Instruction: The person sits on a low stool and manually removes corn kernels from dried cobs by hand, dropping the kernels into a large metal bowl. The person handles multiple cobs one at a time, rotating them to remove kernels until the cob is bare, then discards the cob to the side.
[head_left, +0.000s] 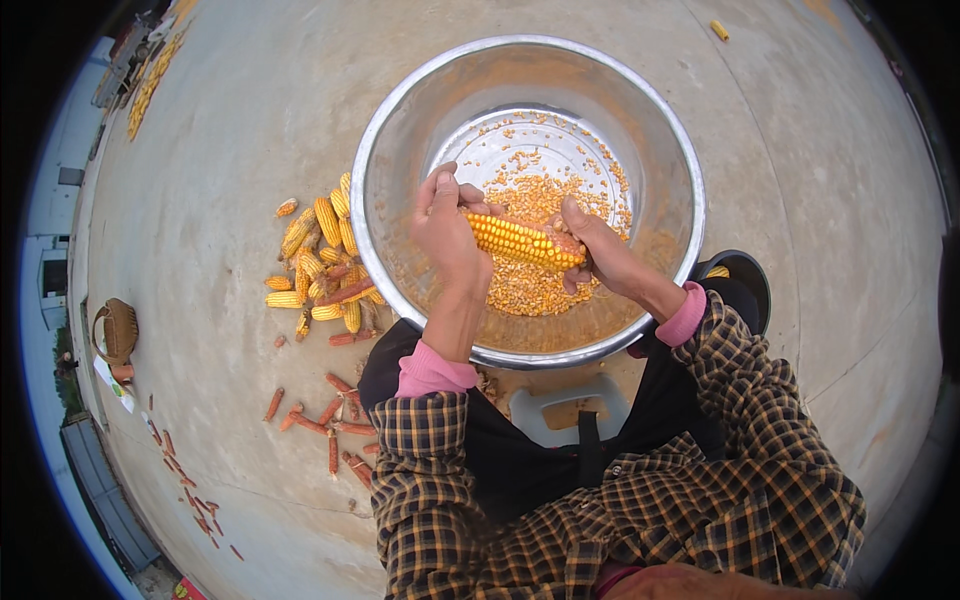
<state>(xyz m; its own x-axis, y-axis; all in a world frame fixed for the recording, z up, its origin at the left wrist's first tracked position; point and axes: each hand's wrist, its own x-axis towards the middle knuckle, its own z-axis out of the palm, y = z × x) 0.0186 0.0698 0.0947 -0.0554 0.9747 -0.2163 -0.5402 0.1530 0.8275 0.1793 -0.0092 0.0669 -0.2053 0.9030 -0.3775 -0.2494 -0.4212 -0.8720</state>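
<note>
An ear of yellow corn (517, 241), part of its upper side stripped to the reddish cob, lies level between my hands above a wide metal basin. My left hand (452, 229) holds its left end, thumb and forefinger raised. At the right end my right hand (604, 251) grips it, the thumb over the stripped side and fingers partly hidden beneath. Loose corn kernels (536, 289) are heaped in the near part of the basin (679, 150), with more scattered over its shiny bottom.
Left of the basin lies a pile of corn ears (328, 221), with bare cobs (332, 450) nearer me. A dark bucket (759, 289) holding corn stands right of the basin. A grey plastic stool (529, 416) shows between my legs. A woven basket (118, 330) sits far left.
</note>
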